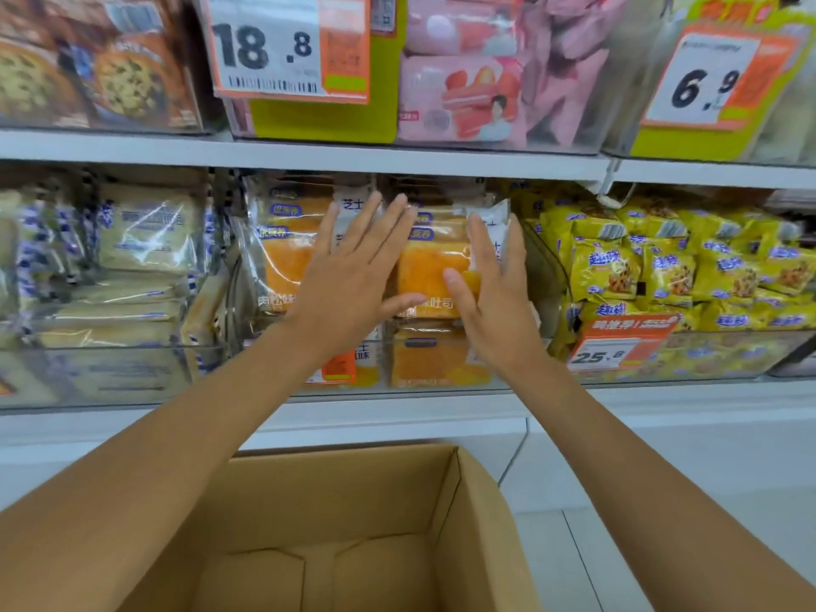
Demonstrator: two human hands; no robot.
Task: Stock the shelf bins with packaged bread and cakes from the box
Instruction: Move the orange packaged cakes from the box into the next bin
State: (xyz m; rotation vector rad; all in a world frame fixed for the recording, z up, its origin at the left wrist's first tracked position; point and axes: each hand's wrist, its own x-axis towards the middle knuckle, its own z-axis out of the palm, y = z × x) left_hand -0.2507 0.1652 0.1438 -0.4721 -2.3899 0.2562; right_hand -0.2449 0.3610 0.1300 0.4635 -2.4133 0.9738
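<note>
Orange packaged toast bread (430, 271) is stacked in the clear middle bin (441, 382) of the lower shelf. My left hand (353, 267) lies flat with straight fingers against the packs on the left side of the stack. On the right side of the stack my right hand (490, 284) presses with straight fingers, its thumb across the front of the top orange pack. Neither hand grips anything. Below my forearms stands the open cardboard box (477, 523), and its visible bottom shows no packs.
A bin of pale bread packs (141, 240) sits to the left, and a bin of yellow snack bags (671, 267) with a 25.8 price tag (613, 346) to the right. The upper shelf holds pink cake packs (463, 95) and price cards. White floor tiles lie at lower right.
</note>
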